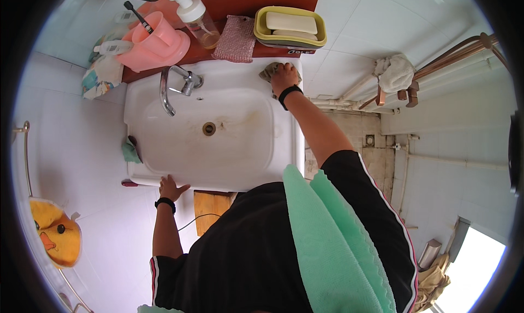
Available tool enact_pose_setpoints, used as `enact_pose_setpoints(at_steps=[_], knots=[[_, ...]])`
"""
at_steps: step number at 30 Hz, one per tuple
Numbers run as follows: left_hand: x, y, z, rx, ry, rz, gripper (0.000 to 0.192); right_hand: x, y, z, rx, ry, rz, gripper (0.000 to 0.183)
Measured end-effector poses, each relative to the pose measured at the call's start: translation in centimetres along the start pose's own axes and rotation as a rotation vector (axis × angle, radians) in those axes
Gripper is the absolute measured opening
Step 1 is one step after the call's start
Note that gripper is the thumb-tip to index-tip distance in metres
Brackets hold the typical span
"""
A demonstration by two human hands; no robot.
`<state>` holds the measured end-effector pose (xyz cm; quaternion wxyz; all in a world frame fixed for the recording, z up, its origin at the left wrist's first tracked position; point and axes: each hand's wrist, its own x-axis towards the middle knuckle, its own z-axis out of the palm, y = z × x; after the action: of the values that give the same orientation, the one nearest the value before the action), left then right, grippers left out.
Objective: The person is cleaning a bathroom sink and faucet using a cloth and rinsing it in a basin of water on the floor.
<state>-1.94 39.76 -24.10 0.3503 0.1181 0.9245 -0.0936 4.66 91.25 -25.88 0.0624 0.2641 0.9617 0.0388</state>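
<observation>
My right hand [284, 79] presses a grey-brown cloth [268, 72] onto the far right corner of the white ceramic sink [213, 157]. Part of the cloth is hidden under the fingers. With fingers spread, my left hand [172, 188] rests on the sink's front rim near the left side and holds nothing. A chrome faucet [166, 91] arches over the basin at the back left. Brownish stains mark the basin around and to the right of the drain [208, 128]. On the left rim lies a small green and dark cloth or pad [131, 150].
Behind the sink, a red shelf [229, 24] carries a pink cup [153, 42] with a toothbrush, a foam pump bottle [198, 22], a pink mesh cloth [235, 38] and a yellow soap dish [321, 30]. A green towel [327, 231] hangs over my front. Pipes [356, 87] run along the right wall.
</observation>
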Motion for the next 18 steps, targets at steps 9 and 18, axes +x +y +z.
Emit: enact_pose_setpoints(at_steps=[9, 18], knots=[[-0.6, 0.2, 0.1, -0.017, 0.038, -0.034, 0.109, 0.6, -0.1, 0.6, 0.172, -0.051, -0.068, 0.028], [-1.3, 0.5, 0.4, -0.027, 0.088, -0.042, 0.106, 4.1, -6.3, -0.5, 0.128, -0.2, -0.099, 0.036]])
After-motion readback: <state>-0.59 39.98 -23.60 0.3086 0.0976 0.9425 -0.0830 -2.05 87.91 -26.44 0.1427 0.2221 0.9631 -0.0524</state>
